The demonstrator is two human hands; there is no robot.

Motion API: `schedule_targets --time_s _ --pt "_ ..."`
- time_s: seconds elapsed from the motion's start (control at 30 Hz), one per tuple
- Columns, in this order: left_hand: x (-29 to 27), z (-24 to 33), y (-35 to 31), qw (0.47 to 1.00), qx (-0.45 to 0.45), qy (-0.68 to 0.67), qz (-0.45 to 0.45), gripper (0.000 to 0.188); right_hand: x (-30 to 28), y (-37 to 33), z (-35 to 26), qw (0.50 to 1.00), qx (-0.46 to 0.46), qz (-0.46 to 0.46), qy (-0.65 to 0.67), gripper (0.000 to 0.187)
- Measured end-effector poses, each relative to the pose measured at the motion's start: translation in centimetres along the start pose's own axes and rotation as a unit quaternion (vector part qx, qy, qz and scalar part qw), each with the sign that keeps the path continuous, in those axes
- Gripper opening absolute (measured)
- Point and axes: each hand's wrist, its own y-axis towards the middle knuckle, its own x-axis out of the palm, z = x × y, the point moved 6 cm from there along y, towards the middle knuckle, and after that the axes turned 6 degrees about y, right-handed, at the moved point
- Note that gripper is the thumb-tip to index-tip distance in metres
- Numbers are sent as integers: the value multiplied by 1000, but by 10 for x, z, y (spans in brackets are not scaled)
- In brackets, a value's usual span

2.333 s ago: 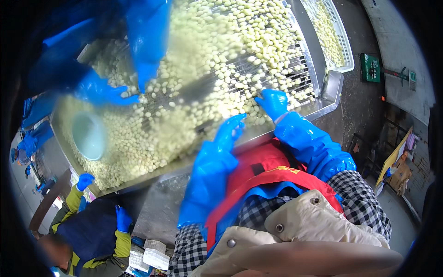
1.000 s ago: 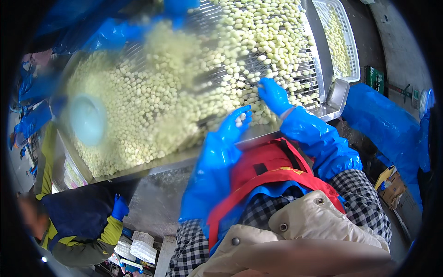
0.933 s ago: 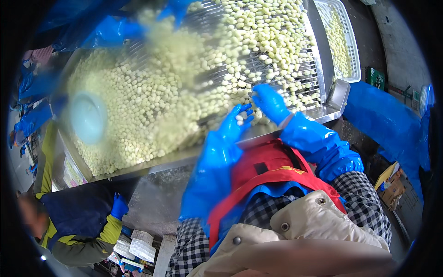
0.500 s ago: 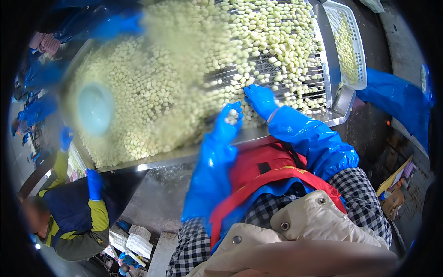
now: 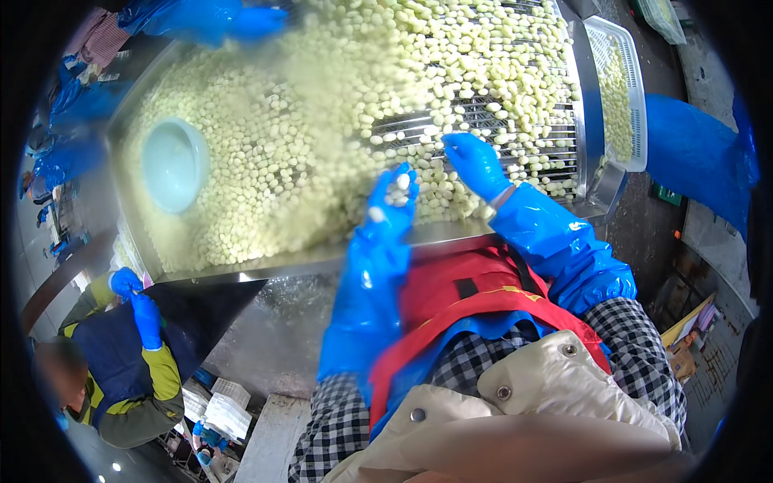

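Pale green oval pieces, like small peeled grapes, cover a wide metal sorting table. My left hand, in a blue glove, is cupped palm up near the table's front edge with a few of the pieces in it. To its right my right hand, also blue-gloved, reaches over the slatted metal grate. Its fingers are stretched toward the left among loose pieces, and nothing shows in its grip. Some bars of the grate lie bare beyond my hands. A hazy smear blurs the middle of the view.
A light blue bowl sits among the pieces at the left. Beyond the table's right end stands a white basket holding more pieces. A co-worker is at the lower left; another's blue sleeve reaches over the far edge.
My right hand has shifted slightly right, away from my left hand. The co-worker at the lower left has brought both hands together. The far blue-sleeved arm has moved right.
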Motion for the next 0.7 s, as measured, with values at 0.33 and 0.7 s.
schedule_targets --time_s 0.33,0.7 --pt "-7 23 -25 983 47 149 96 49 23 3 33 986 -65 -63 -142 11" --pt "-9 5 -9 990 63 41 123 33 19 -19 6 964 64 -89 243 18"
